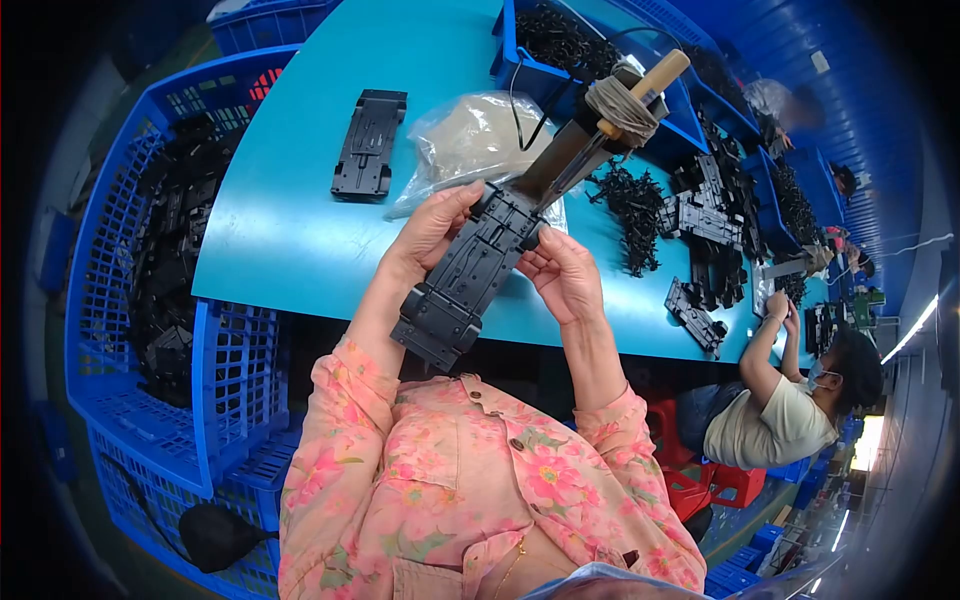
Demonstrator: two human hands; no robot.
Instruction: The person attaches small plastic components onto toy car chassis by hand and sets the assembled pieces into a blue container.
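Note:
A black plastic chassis part (470,270) with wheels is held at a slant in front of my chest. My left hand (437,228) grips its upper left edge between thumb and fingers. The fingers of my right hand (562,270) pinch the upper right corner, near a wheel. The chassis's upper end meets the tip of a metal tool (570,150) with a cloth-wrapped wooden handle (645,90). On the turquoise table (290,180), a second black chassis (369,145) lies behind my left hand, beside a clear plastic bag (475,135).
A blue crate (210,390) at the left holds many black parts. Blue bins (507,55) of small black parts stand at the back. Piles of black parts (630,205) and chassis (705,215) lie to the right, where a co-worker (790,420) sits.

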